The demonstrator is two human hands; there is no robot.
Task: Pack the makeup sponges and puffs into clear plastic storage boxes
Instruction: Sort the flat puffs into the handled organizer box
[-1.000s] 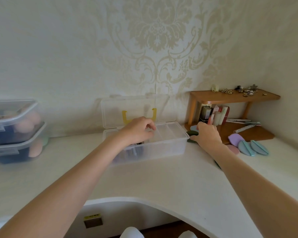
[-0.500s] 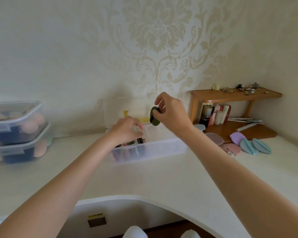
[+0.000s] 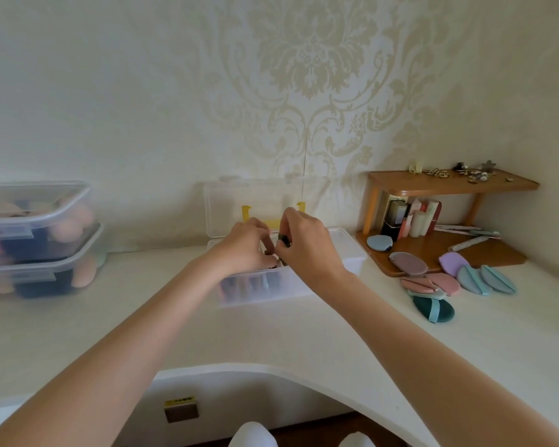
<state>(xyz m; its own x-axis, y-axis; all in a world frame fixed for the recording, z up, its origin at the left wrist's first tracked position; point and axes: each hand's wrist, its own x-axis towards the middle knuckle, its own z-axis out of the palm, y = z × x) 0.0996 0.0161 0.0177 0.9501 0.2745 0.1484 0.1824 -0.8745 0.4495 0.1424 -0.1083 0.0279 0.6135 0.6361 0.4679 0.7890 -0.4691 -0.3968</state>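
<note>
A clear plastic storage box (image 3: 352,250) stands open on the white counter, its lid (image 3: 226,204) with yellow latches upright against the wall. Several puffs stand on edge in its left part. My right hand (image 3: 307,250) pinches a dark green puff (image 3: 283,239) over the box. My left hand (image 3: 242,250) is curled over the packed puffs right beside it; what its fingers touch is hidden. Loose puffs lie at the right: a dark teal puff (image 3: 433,309), pink puffs (image 3: 433,283), blue-green puffs (image 3: 484,279), a lilac puff (image 3: 454,262).
Two closed clear boxes (image 3: 36,240) filled with sponges are stacked at the left. A small wooden shelf (image 3: 449,185) with cosmetics and trinkets stands in the right corner, with a blue puff (image 3: 379,242) and a mauve puff (image 3: 407,262) on its base. The counter's front edge curves inward.
My right hand picked a dark green puff from beside the shelf, lifted it and has now lowered it into the box next to my left hand. The left hand stayed at the box.
</note>
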